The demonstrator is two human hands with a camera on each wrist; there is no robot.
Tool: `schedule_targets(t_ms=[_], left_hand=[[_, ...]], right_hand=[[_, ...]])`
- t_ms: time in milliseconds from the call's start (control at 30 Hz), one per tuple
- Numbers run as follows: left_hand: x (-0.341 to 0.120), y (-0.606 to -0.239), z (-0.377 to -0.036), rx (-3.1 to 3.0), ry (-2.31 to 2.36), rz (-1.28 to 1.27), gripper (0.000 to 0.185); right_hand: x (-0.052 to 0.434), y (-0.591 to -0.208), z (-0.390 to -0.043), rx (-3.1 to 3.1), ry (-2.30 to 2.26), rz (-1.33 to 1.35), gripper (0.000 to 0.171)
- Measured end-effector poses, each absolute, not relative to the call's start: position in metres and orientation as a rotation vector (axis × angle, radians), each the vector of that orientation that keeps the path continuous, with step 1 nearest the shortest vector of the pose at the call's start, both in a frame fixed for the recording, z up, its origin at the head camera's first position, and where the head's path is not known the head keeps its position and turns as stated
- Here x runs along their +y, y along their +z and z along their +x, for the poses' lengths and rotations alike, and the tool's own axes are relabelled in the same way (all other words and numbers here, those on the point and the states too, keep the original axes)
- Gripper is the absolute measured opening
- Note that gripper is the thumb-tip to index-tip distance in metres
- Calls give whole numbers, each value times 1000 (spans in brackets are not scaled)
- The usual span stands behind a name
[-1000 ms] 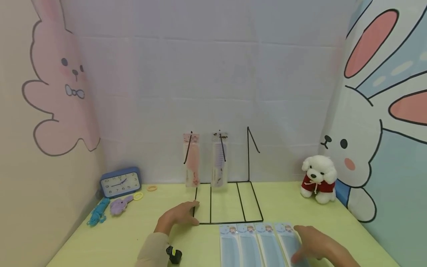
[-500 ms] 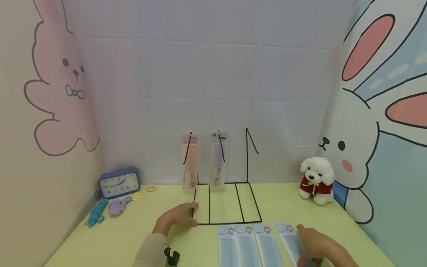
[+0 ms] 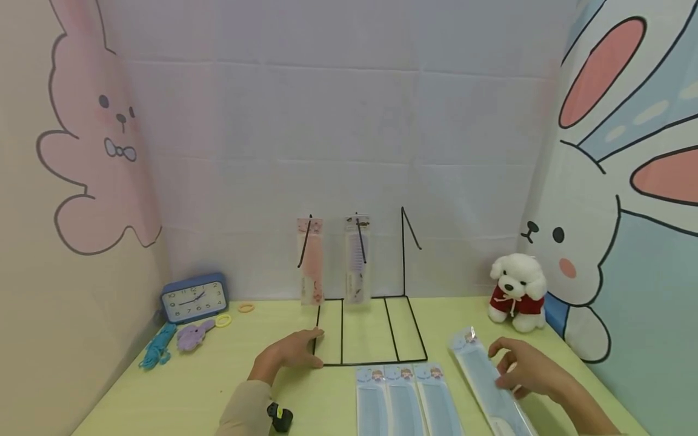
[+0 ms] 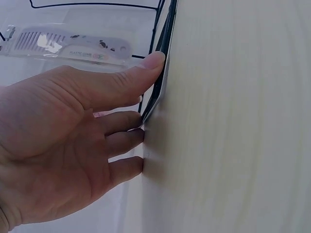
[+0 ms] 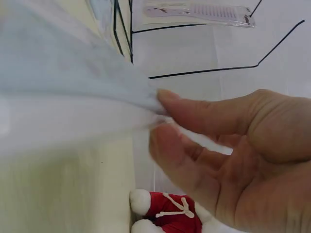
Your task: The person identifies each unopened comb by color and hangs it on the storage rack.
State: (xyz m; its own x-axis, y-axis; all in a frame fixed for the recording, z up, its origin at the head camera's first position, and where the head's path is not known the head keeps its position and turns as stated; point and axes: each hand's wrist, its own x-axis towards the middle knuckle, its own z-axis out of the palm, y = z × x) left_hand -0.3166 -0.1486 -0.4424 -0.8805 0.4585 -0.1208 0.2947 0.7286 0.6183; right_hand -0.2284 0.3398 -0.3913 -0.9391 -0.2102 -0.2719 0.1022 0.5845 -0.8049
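Observation:
My right hand (image 3: 528,370) pinches the edge of a light-blue packaged comb (image 3: 482,378) between thumb and fingers, tilted up off the table. In the right wrist view the packaged comb (image 5: 68,73) is blurred. Three similar blue packages (image 3: 403,399) lie side by side on the table. My left hand (image 3: 291,351) rests at the front left corner of a black wire rack (image 3: 376,364), thumb on the bar and fingertips against the table. A pink packaged comb (image 3: 312,266) and a purple packaged comb (image 3: 357,272) hang from two of its hooks; the right hook (image 3: 411,227) holds nothing.
On the left of the table are a blue clock (image 3: 195,299), a turquoise cord bundle (image 3: 158,347), a purple plush-like item (image 3: 193,336), a yellow ring (image 3: 223,321) and an orange ring (image 3: 246,307). A white toy dog (image 3: 518,293) sits back right. Walls enclose three sides.
My right hand has slid the rightmost blue package away from the others to the right, then lifted and tilted it off the table. My left hand has stayed at the rack.

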Motion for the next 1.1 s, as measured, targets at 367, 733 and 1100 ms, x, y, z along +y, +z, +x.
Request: schedule_targets(t_ms=[367, 733, 1100], left_hand=[[-150, -442, -318, 2683, 866, 607, 75], [-151, -444, -318, 2670, 874, 638, 75], [-148, -445, -318, 2695, 840, 610, 73]], right_hand=[[343, -372, -226, 2528, -1587, -482, 57], [299, -352, -205, 2731, -1777, -769, 45], [262, -335, -210, 2793, -1786, -1012, 42]])
